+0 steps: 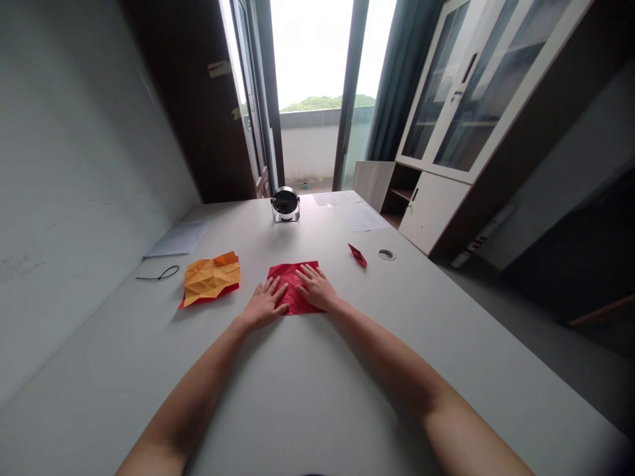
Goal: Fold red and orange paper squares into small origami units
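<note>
A red sheet of paper with crease lines lies unfolded on the white table, partly covered by my hands. My left hand rests palm down on its left edge, fingers spread. Flat on the upper right part of the sheet is my right hand, its fingers also stretched out. To the left lies a creased orange sheet of paper with red paper showing beneath it. A small folded red paper boat sits off to the right.
Beside the boat is a round cable hole in the table. A black and silver round device stands at the far end. White papers and a thin black cord lie at left, with more papers at far right.
</note>
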A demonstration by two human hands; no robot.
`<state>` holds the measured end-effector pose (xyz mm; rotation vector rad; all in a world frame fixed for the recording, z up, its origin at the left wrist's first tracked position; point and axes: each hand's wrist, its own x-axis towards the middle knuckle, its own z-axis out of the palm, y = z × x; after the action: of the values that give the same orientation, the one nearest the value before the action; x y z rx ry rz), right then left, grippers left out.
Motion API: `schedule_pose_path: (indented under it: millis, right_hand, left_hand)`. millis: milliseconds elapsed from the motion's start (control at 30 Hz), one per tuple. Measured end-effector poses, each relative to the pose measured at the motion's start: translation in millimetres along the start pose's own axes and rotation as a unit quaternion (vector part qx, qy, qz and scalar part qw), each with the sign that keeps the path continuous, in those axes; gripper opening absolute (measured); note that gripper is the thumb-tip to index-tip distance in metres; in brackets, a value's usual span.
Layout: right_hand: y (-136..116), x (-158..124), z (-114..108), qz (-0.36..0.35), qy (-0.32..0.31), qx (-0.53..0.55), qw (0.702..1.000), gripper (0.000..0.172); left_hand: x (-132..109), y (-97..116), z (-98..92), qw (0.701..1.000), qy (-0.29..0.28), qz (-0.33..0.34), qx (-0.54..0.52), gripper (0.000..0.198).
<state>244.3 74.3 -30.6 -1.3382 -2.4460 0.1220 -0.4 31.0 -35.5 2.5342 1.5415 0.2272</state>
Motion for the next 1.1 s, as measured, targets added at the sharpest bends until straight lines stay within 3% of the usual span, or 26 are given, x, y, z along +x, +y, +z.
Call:
schedule_pose_path:
  millis: [100,300,433,533,700,900,1100]
  right_hand:
    - [1.2,3.5,6.4,0.022,-0.051,0.004,0.998,0.063]
    - [13.9,7.5,11.1,0.053,-0.051,-0.001,0.997,0.064]
    - [13.5,6.7,12.5,0.048,-0.056,-0.004,0.997,0.066]
    - [13.5,5.9,12.8,0.037,-0.06,-0.005,0.998,0.07]
    - [15.2,4.9,13.3,0.037,-0.062,-0.003,0.997,0.072]
    - [15.9,3.2,14.6,0.036,-0.06,-0.008,0.998,0.073]
    - [13.9,3.8,9.8,0.054,-0.088,-0.014,0.995,0.076]
  left_hand:
    - [2.0,0.9,-3.1,1.0,0.012,-0.001,0.002,0.067]
    - [9.1,14.0,-13.5,0.991,0.123,-0.05,-0.001,0.035]
    - [8.3,20.3,-14.0,0.988,0.148,-0.052,-0.007,0.027]
    - [10.0,18.2,-10.6,0.992,0.125,-0.019,-0.007,0.035]
    - [26.3,9.6,-3.0,1.0,0.023,-0.009,-0.008,0.07]
    - [51.0,7.1,8.7,0.997,0.013,-0.073,-0.007,0.074]
    - [56.3,-1.5,8.6,0.996,0.004,-0.087,0.016,0.072]
